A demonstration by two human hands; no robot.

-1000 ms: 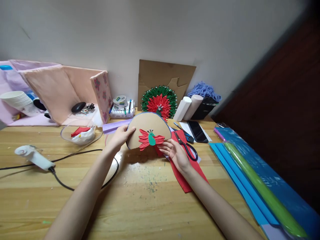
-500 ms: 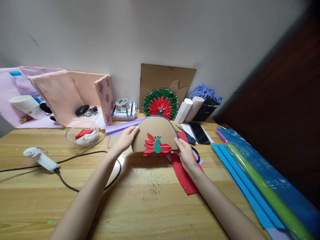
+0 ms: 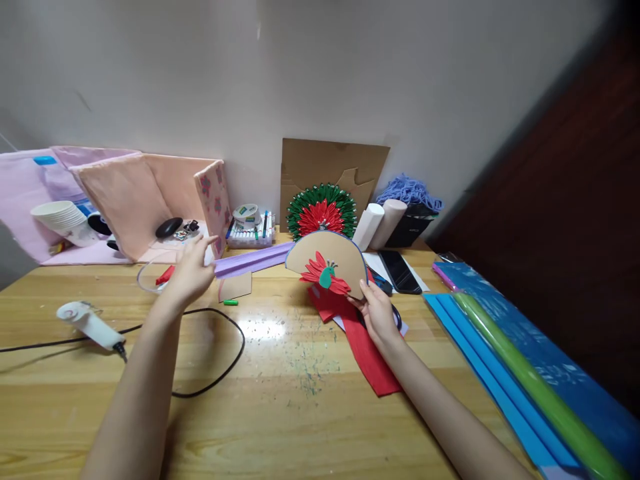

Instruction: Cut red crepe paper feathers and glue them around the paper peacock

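My right hand (image 3: 380, 312) grips the lower right corner of a semicircular cardboard piece (image 3: 345, 260). A green paper peacock body (image 3: 327, 277) with red folded petals fanned around it is fixed near its lower edge. The piece is held tilted above the table. My left hand (image 3: 193, 270) is in the air with fingers apart, holding nothing, over a clear bowl (image 3: 145, 277) that it partly covers. Red crepe paper (image 3: 367, 350) lies under my right hand, with black-handled scissors (image 3: 396, 317) beside it. A finished green-and-red peacock fan (image 3: 320, 203) stands behind the cardboard.
A white glue gun (image 3: 90, 325) with a black cord lies at left. A green marker cap (image 3: 231, 303) and cardboard scrap (image 3: 236, 287) sit mid-table. Purple folded paper (image 3: 255, 260), a phone (image 3: 399, 271), marker box (image 3: 251, 235) and rolled papers (image 3: 520, 360) surround the work area.
My left hand has let go of the cardboard semicircle and moved left toward the bowl. The semicircle, now only in my right hand, has tilted clockwise and shifted slightly right.
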